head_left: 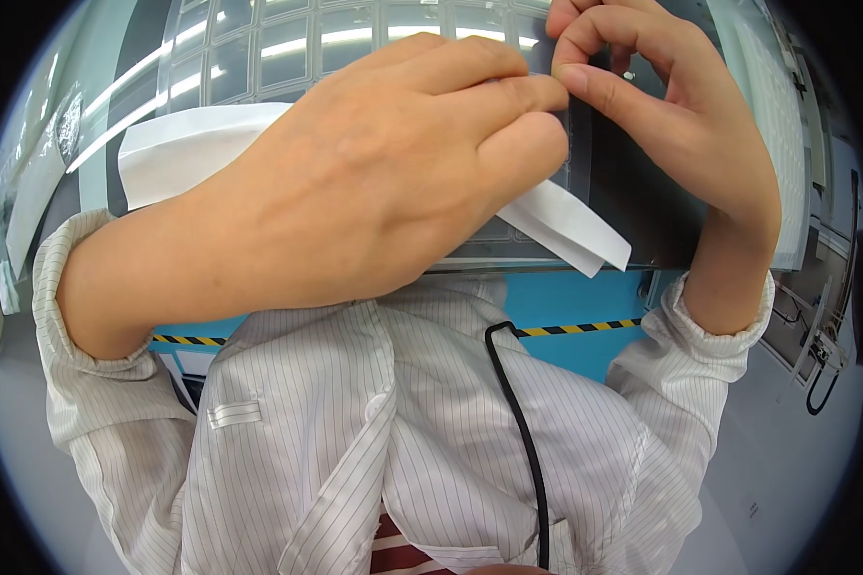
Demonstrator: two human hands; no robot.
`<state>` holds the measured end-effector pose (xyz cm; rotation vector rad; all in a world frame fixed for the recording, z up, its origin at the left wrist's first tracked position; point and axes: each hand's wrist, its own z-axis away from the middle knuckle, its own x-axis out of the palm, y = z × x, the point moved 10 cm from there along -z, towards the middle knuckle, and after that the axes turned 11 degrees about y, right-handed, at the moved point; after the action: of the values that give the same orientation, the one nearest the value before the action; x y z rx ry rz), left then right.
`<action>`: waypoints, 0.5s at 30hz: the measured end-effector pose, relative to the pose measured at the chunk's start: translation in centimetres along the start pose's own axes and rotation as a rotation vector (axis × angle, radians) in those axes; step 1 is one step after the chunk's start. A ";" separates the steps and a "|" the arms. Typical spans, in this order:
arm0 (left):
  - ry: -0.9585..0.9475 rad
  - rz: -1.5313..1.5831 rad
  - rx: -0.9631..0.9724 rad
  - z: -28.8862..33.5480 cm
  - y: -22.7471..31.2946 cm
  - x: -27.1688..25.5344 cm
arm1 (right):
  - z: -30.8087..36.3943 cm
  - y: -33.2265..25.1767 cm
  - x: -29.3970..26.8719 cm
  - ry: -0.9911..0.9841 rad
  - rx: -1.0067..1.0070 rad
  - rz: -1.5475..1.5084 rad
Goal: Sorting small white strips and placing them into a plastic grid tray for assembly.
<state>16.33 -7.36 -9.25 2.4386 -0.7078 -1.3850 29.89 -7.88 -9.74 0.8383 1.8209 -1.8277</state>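
Observation:
My left hand point(374, 163) is closed, palm down, its fingertips pinched together close to my right hand. My right hand point(657, 91) also pinches with thumb and index finger, and the two pinches almost meet. Whatever lies between the fingers is hidden or too small to name. Beneath my left hand runs a white folded paper strip point(571, 225); one end sticks out on the left, the other toward the right. Whether my left hand touches it I cannot tell. Behind it is a clear plastic tray point(283, 50) with rows of rectangular pockets.
The dark work surface point(642, 206) reaches right of the tray. Clear plastic wrapping point(48, 172) lies at the far left, and a white textured sheet point(772, 125) at the right. A black cord point(527, 431) hangs over my striped coat. Yellow-black tape point(585, 328) marks the blue front.

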 end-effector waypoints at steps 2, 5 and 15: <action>-0.009 -0.078 0.016 -0.1 0.0 0.4 | 0.1 0.1 -0.1 0.006 0.009 -0.004; 0.012 -0.146 0.036 -0.2 0.3 0.5 | 0.3 -0.1 -0.3 0.007 0.024 -0.003; 0.420 -0.043 0.225 1.0 0.3 -2.2 | -1.0 -3.7 2.6 -0.003 0.038 -0.016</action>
<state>14.43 -6.43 -8.09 2.8038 -0.7383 -0.7928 25.57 -6.38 -8.72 0.8368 1.8008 -1.8779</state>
